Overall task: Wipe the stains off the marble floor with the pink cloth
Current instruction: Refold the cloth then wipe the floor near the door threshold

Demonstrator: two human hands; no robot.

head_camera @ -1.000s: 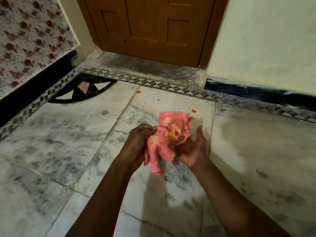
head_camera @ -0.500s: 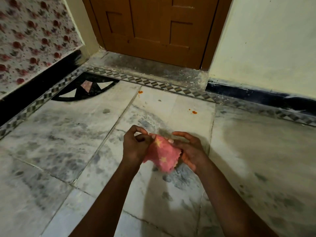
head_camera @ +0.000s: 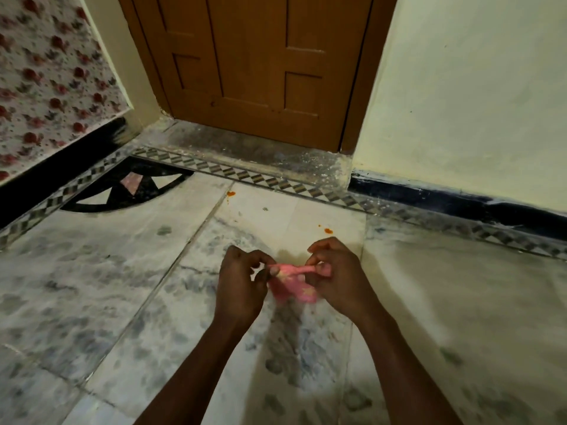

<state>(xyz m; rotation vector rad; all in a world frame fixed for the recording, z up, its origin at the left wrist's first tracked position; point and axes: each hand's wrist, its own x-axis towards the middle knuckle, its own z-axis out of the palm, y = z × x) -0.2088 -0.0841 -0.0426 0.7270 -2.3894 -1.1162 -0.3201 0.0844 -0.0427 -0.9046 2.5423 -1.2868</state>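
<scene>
The pink cloth with pale star marks is bunched small between both hands, above the white and grey marble floor. My left hand pinches its left edge with the fingertips. My right hand grips its right end, and most of the cloth is hidden behind the fingers. An orange stain lies on the floor just beyond my right hand. A second orange stain sits farther off, near the patterned border.
A brown wooden door with a dusty stone threshold closes the far side. A cream wall with a black skirting stands at the right. At the left is a flowered wall and a black inlay corner.
The cloth, held up open and loose a second ago, has been gathered into a small bundle and lowered. Both hands have closed in on it and moved slightly forward.
</scene>
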